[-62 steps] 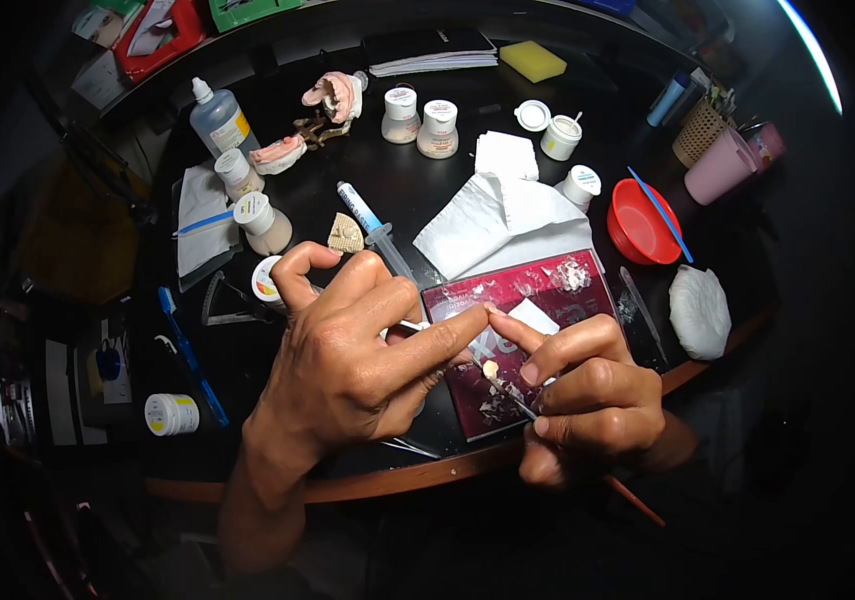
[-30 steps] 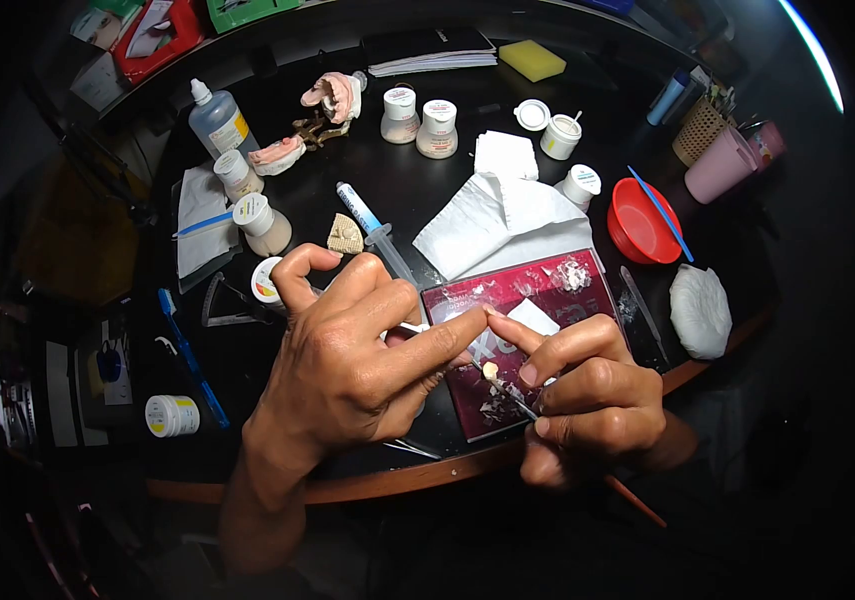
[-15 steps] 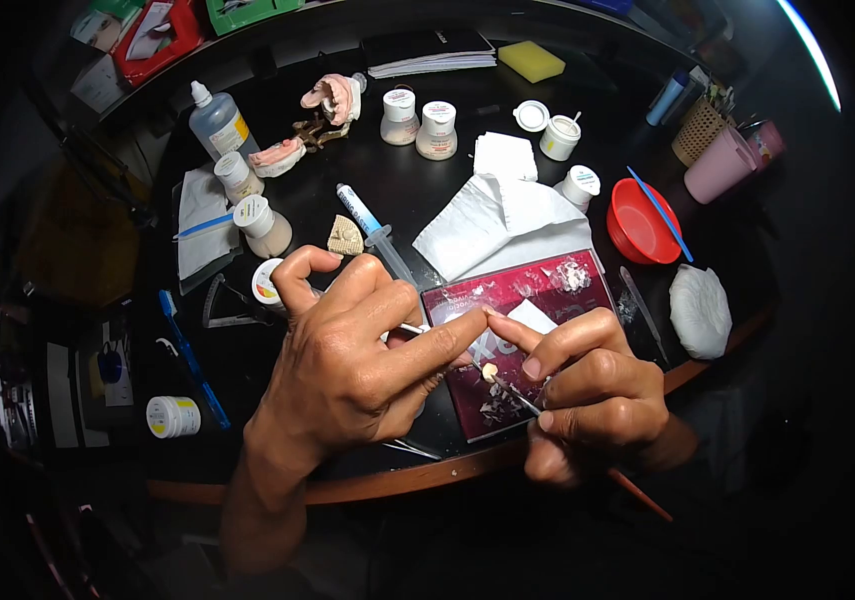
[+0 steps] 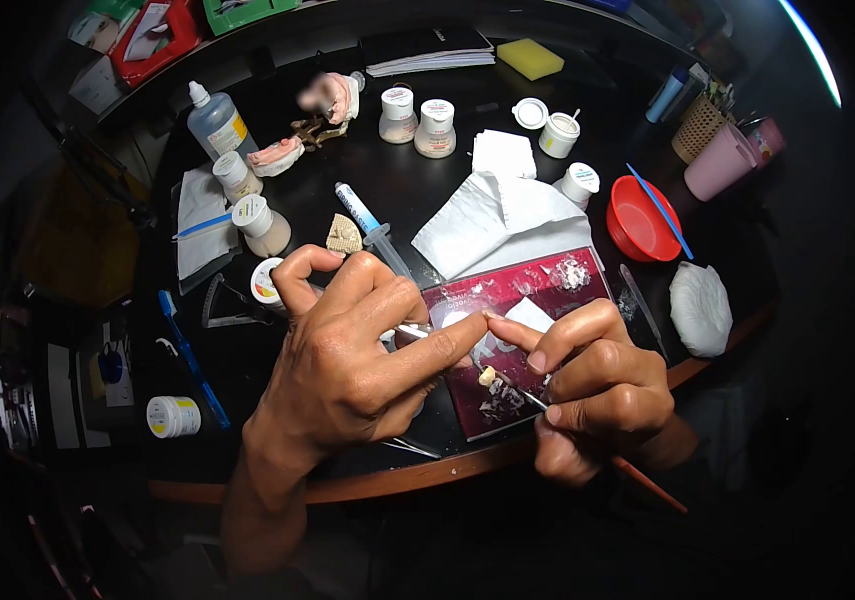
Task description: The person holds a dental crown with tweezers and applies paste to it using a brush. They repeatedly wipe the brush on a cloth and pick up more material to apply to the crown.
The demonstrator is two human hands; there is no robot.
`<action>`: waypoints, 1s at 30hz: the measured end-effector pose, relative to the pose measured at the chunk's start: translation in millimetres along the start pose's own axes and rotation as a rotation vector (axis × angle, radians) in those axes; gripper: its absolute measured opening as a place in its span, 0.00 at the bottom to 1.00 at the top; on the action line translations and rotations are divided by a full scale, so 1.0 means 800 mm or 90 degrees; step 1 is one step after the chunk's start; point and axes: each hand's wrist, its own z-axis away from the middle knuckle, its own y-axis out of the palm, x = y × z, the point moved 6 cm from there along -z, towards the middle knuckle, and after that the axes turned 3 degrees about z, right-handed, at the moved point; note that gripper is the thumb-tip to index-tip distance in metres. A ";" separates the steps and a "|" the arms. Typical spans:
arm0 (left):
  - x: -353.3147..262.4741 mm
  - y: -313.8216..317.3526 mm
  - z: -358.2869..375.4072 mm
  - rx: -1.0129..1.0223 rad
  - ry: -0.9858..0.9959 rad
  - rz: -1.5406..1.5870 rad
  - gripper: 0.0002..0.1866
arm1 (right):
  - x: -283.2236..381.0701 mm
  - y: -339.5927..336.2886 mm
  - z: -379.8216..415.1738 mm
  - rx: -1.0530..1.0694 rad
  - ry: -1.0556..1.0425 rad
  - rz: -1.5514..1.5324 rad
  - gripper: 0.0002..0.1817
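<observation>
Cream-coloured tooth piece (image 4: 487, 376) sits between our hands above the maroon slab (image 4: 522, 345) at the table's near edge (image 4: 427, 478). Our right hand (image 4: 602, 395) pinches a thin brush (image 4: 519, 393), tip at the piece. Our left hand (image 4: 352, 365) is curled closed, forefinger meeting the right forefinger just above it.

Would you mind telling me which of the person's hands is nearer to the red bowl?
Right. The right hand sits below and just left of the red bowl; the left hand lies farther left, beyond the maroon mixing slab.
</observation>
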 end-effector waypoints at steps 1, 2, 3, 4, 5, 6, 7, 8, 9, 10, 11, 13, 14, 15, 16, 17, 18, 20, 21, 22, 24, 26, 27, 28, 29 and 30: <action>0.000 0.000 0.000 -0.001 0.001 0.001 0.16 | -0.001 0.000 0.001 -0.002 -0.001 -0.001 0.11; 0.000 0.000 0.000 -0.002 0.002 0.002 0.16 | -0.001 0.000 0.001 -0.004 -0.001 -0.001 0.11; 0.000 0.001 0.000 -0.004 0.000 0.006 0.16 | -0.001 0.000 0.001 0.000 0.000 -0.002 0.11; 0.001 0.002 0.001 -0.005 -0.002 0.011 0.17 | -0.001 0.000 0.000 0.004 0.001 -0.003 0.11; 0.001 0.002 0.002 -0.007 -0.004 0.016 0.17 | 0.000 0.000 0.000 0.008 0.002 -0.004 0.11; 0.001 0.002 0.002 -0.005 -0.004 0.016 0.17 | 0.000 0.001 0.000 0.008 0.000 -0.003 0.11; 0.000 0.001 0.001 -0.003 -0.003 0.016 0.16 | 0.000 0.001 0.001 0.008 -0.001 -0.001 0.11; 0.000 0.001 0.001 -0.001 -0.002 0.016 0.16 | 0.000 0.001 0.001 0.009 -0.003 0.001 0.11; 0.000 0.001 0.001 -0.002 0.000 0.016 0.16 | 0.000 0.001 0.001 0.010 -0.005 -0.001 0.10; 0.000 0.001 0.001 -0.004 0.001 0.016 0.16 | 0.000 0.002 0.001 0.012 -0.008 -0.002 0.10; 0.000 0.001 0.001 -0.006 0.003 0.016 0.15 | 0.000 0.002 0.001 0.014 -0.011 -0.004 0.10; 0.000 0.000 0.001 -0.007 0.004 0.024 0.16 | 0.001 0.002 0.001 0.015 -0.020 -0.002 0.09; 0.000 -0.001 0.001 -0.007 0.004 0.029 0.16 | 0.002 0.003 0.002 0.016 -0.024 -0.001 0.09; 0.000 -0.001 0.001 -0.006 0.004 0.029 0.16 | 0.002 0.003 0.002 0.016 -0.029 0.000 0.09; 0.000 -0.001 0.000 -0.004 0.004 0.029 0.15 | 0.001 0.003 0.003 0.015 -0.035 0.001 0.08; 0.000 -0.001 0.000 -0.002 0.004 0.029 0.15 | 0.001 0.004 0.003 0.015 -0.040 0.002 0.08; 0.000 -0.001 0.000 -0.004 0.006 0.030 0.15 | 0.001 0.003 0.003 0.013 -0.040 -0.001 0.08; 0.000 -0.001 0.000 -0.008 0.009 0.030 0.15 | 0.002 0.002 0.003 0.010 -0.039 -0.008 0.08; 0.000 -0.001 0.000 -0.008 0.008 0.032 0.15 | 0.002 0.003 0.002 0.015 -0.037 -0.007 0.08; 0.000 0.000 0.000 -0.009 0.007 0.035 0.15 | 0.002 0.002 0.002 0.019 -0.035 -0.005 0.08; 0.000 0.000 0.000 -0.011 0.007 0.037 0.15 | 0.002 0.003 0.002 0.021 -0.035 -0.004 0.08; 0.000 -0.001 -0.001 -0.013 0.010 0.036 0.15 | 0.003 0.002 0.002 0.015 -0.040 -0.005 0.08; 0.000 -0.001 -0.001 -0.012 0.010 0.036 0.14 | 0.003 0.002 0.002 0.019 -0.038 -0.006 0.08; 0.000 -0.001 0.000 -0.011 0.009 0.036 0.14 | 0.003 0.002 0.002 0.024 -0.037 -0.007 0.08; 0.000 -0.001 0.000 -0.011 0.008 0.036 0.14 | 0.002 0.003 0.002 0.029 -0.035 -0.008 0.08; 0.000 -0.001 0.000 -0.011 0.009 0.036 0.14 | 0.003 0.002 0.002 0.025 -0.039 -0.008 0.08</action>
